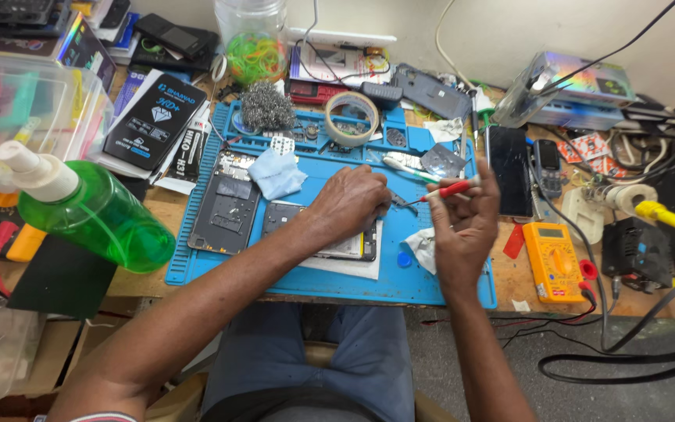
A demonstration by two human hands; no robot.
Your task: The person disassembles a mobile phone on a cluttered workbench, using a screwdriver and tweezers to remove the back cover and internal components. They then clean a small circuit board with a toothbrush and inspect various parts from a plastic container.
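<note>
My left hand (349, 202) presses down on an opened phone (291, 215) lying on white paper on the blue work mat (431, 285), and it pinches metal tweezers (401, 203). My right hand (466, 223) holds a small red-handled screwdriver (451, 188), its tip pointing left toward the tweezers. A wad of white tissue (419, 244) sits under my right palm. The removed phone back panel (226, 205) lies to the left on the mat, beside a blue cloth (276, 173).
A green spray bottle (91, 211) lies at the left. A tape roll (352, 117), steel wool (266, 105), a dark phone (508, 168), a yellow multimeter (553, 260), cables and a yellow-handled tool (669, 219) crowd the bench. Clear boxes stand at the far left.
</note>
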